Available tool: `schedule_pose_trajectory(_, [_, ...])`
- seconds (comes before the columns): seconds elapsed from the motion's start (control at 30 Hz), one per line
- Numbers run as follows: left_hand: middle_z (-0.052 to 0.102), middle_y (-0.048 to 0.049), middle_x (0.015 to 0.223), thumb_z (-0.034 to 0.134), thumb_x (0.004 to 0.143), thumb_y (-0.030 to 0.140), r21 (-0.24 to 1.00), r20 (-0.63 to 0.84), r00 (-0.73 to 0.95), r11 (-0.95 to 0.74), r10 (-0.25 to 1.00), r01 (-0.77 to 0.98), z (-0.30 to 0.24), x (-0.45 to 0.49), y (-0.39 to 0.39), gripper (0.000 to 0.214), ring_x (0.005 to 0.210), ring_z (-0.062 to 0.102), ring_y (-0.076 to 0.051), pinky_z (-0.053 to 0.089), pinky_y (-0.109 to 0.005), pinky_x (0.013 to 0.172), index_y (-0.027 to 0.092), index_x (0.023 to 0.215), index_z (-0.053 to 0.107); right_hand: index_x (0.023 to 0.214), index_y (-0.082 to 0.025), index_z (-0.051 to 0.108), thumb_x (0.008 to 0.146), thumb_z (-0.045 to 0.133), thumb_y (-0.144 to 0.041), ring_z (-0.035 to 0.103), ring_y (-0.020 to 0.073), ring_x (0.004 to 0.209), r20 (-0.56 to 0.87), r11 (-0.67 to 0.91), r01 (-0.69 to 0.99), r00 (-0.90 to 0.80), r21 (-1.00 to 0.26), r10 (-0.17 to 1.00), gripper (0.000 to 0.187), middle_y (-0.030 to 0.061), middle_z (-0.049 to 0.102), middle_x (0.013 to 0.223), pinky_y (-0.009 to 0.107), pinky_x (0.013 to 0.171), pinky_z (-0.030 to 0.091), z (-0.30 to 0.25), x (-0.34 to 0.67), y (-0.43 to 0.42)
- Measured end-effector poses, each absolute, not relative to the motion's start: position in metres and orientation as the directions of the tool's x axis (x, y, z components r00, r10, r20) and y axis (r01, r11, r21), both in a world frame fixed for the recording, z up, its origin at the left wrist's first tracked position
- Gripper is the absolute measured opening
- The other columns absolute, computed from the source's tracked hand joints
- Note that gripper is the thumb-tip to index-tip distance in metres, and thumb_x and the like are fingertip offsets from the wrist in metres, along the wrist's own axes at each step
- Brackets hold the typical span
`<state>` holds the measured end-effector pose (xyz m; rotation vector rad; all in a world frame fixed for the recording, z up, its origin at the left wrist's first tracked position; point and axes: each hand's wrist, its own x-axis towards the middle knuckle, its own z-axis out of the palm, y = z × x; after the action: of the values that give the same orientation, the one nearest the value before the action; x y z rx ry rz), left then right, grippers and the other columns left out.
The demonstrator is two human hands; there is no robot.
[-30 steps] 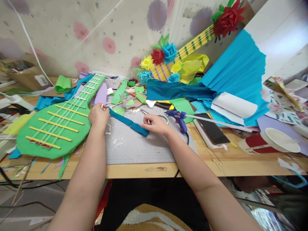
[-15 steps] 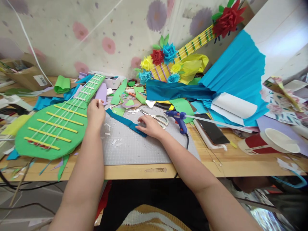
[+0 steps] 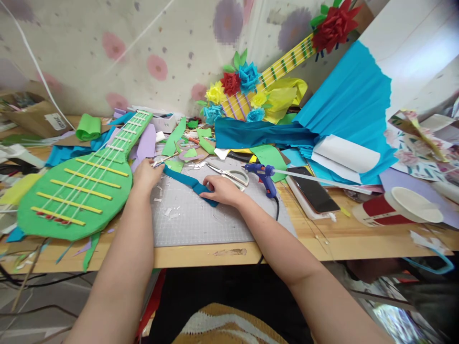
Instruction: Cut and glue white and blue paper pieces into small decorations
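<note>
A blue crepe paper strip (image 3: 187, 181) lies slantwise across the grey cutting mat (image 3: 215, 220). My left hand (image 3: 147, 174) rests at the strip's far left end, fingers curled and pinching that end, beside the body of the green paper guitar (image 3: 73, 191). My right hand (image 3: 222, 189) lies flat on the strip's near right end, fingers together and pressing it onto the mat. Scissors (image 3: 229, 174) lie just behind my right hand.
A blue glue gun (image 3: 263, 175) lies right of the scissors, next to a phone (image 3: 312, 190). A red paper cup (image 3: 398, 208) lies on its side at the right. Blue crepe sheets (image 3: 344, 110), a yellow flowered guitar (image 3: 258, 88) and paper scraps crowd the back.
My left hand came back down from the guitar's edge to the strip's left end. My right hand stayed pressing the strip's right end. The camera tilted slightly.
</note>
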<state>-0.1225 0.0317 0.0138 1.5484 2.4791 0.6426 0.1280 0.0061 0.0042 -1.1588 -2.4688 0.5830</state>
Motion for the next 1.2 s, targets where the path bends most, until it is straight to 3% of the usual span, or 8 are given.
schedule_pose_trajectory(0.17, [0.066, -0.0100, 0.084, 0.052, 0.071, 0.034, 0.432, 0.133, -0.431, 0.339, 0.893, 0.836, 0.011, -0.124, 0.035, 0.023, 0.084, 0.060, -0.025, 0.042, -0.031, 0.069, 0.018, 0.083, 0.063, 0.090, -0.018, 0.057, 0.075, 0.056, -0.049, 0.050, 0.0129, 0.073, 0.233, 0.542, 0.622, -0.510, -0.565, 0.828, 0.034, 0.0016, 0.057, 0.079, 0.024, 0.065, 0.035, 0.004, 0.127, 0.008])
schedule_pose_trajectory(0.27, [0.063, -0.0043, 0.073, 0.052, 0.070, 0.036, 0.524, 0.155, -0.396, 0.264, 0.905, 0.810, 0.023, -0.117, 0.029, 0.024, 0.071, 0.057, -0.019, 0.039, -0.027, 0.060, 0.019, 0.084, 0.062, 0.093, -0.018, 0.057, 0.079, 0.053, -0.043, 0.051, 0.0129, 0.075, 0.330, 0.495, 0.575, -0.373, -0.652, 0.867, 0.029, 0.0034, 0.058, 0.085, 0.026, 0.070, 0.039, 0.004, 0.126, 0.010])
schedule_pose_trajectory(0.37, [0.054, 0.0009, 0.061, 0.052, 0.069, 0.037, 0.696, 0.140, -0.163, 0.020, 0.977, 0.718, 0.037, -0.094, 0.017, 0.026, 0.057, 0.049, -0.012, 0.034, -0.023, 0.053, 0.017, 0.085, 0.059, 0.101, -0.018, 0.055, 0.079, 0.053, -0.040, 0.055, 0.0132, 0.085, 0.354, 0.451, 0.399, -0.296, -0.798, 0.887, 0.031, 0.0062, 0.059, 0.101, 0.027, 0.078, 0.042, 0.004, 0.125, 0.013])
schedule_pose_trajectory(0.47, [0.047, 0.0028, 0.057, 0.054, 0.067, 0.037, 0.765, 0.080, 0.147, -0.155, 0.986, 0.625, 0.042, -0.065, 0.007, 0.023, 0.053, 0.042, -0.009, 0.031, -0.021, 0.050, 0.016, 0.075, 0.056, 0.109, -0.020, 0.052, 0.076, 0.056, -0.037, 0.052, 0.0149, 0.104, 0.329, 0.421, 0.200, -0.371, -0.885, 0.868, 0.038, 0.0067, 0.054, 0.118, 0.028, 0.087, 0.041, 0.004, 0.125, 0.015])
schedule_pose_trajectory(0.57, [0.043, 0.0035, 0.056, 0.053, 0.068, 0.037, 0.767, 0.040, 0.265, -0.199, 0.963, 0.610, 0.037, -0.047, 0.003, 0.022, 0.051, 0.038, -0.008, 0.027, -0.021, 0.048, 0.016, 0.071, 0.054, 0.099, -0.019, 0.056, 0.073, 0.058, -0.038, 0.054, 0.0156, 0.100, 0.220, 0.305, 0.127, -0.446, -0.944, 0.867, 0.032, 0.0053, 0.059, 0.107, 0.029, 0.083, 0.043, 0.000, 0.125, 0.017])
schedule_pose_trajectory(0.7, [0.042, 0.0032, 0.056, 0.053, 0.069, 0.039, 0.770, 0.004, 0.290, -0.188, 0.957, 0.610, 0.031, -0.044, 0.005, 0.026, 0.052, 0.038, -0.009, 0.027, -0.022, 0.049, 0.016, 0.080, 0.056, 0.077, -0.017, 0.054, 0.071, 0.059, -0.037, 0.055, 0.0116, 0.071, 0.087, 0.140, 0.095, -0.428, -0.986, 0.900, 0.022, -0.0002, 0.059, 0.075, 0.026, 0.067, 0.045, -0.006, 0.124, 0.021])
schedule_pose_trajectory(0.9, [0.048, 0.0036, 0.058, 0.039, 0.078, 0.034, 0.913, -0.154, 0.341, 0.002, 0.927, 0.409, 0.041, -0.051, 0.003, 0.044, 0.051, 0.040, -0.010, 0.029, -0.022, 0.048, 0.019, 0.119, 0.041, 0.073, -0.018, 0.049, 0.071, 0.057, -0.029, 0.050, 0.0083, 0.057, 0.049, 0.075, 0.081, -0.290, -0.994, 0.956, 0.014, -0.0043, 0.052, 0.063, 0.023, 0.059, 0.041, -0.008, 0.122, 0.024])
schedule_pose_trajectory(1.2, [0.051, 0.0041, 0.056, 0.048, 0.078, 0.031, 0.946, -0.207, 0.471, 0.053, 0.857, 0.318, 0.033, -0.050, 0.003, 0.030, 0.047, 0.039, -0.007, 0.025, -0.019, 0.044, 0.018, 0.104, 0.043, 0.072, -0.018, 0.051, 0.070, 0.057, -0.029, 0.052, 0.0082, 0.058, 0.075, 0.113, 0.117, -0.292, -0.987, 0.953, 0.013, -0.0036, 0.056, 0.065, 0.022, 0.058, 0.041, -0.011, 0.123, 0.025])
